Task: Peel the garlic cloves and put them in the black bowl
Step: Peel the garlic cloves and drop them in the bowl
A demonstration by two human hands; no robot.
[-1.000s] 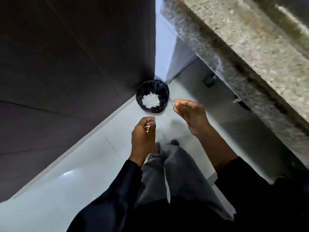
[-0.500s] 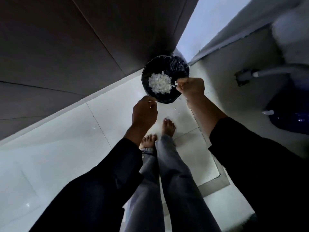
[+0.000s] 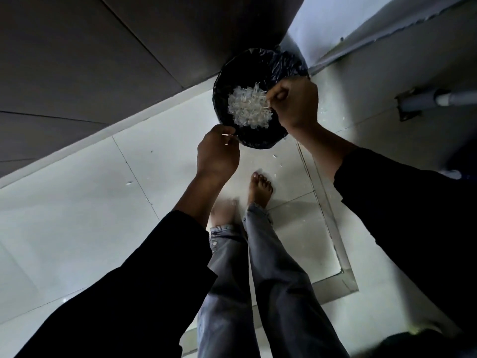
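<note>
Both hands have come closer to the bin since a moment ago, and the right one, which was at the rim, now reaches in over the white heap.

Along the left runs a dark panelled wall (image 3: pixel 77 60), meeting the pale tiled floor (image 3: pixel 77 202) in a slanting line. The left hand (image 3: pixel 216 153) hangs just short of the near rim of the bin, its fingers curled in and pinching a small pale sliver (image 3: pixel 227 136); whether that is a clove or a bit of skin I cannot tell. Its black sleeve (image 3: pixel 129 293) fills the lower left.

Between the arms stand two legs in grey jeans (image 3: pixel 258 280), with a bare foot (image 3: pixel 259 188) on the tile and the other foot blurred beside it. A few white flecks (image 3: pixel 275 156) lie on the floor near the bin.

Further back, in the corner, sits the round bin lined with a black bag (image 3: pixel 227 81), and in it a heap of white peelings (image 3: pixel 247 107). The right hand (image 3: pixel 294 102) is over its right edge, fingers bunched together and pinching something thin and white at the edge of the heap; what it is, I cannot make out. No black bowl shows.

To the right, a metal floor frame (image 3: pixel 333 228) crosses the tiles, and a grey pipe (image 3: pixel 423 100) lies by the far wall.
</note>
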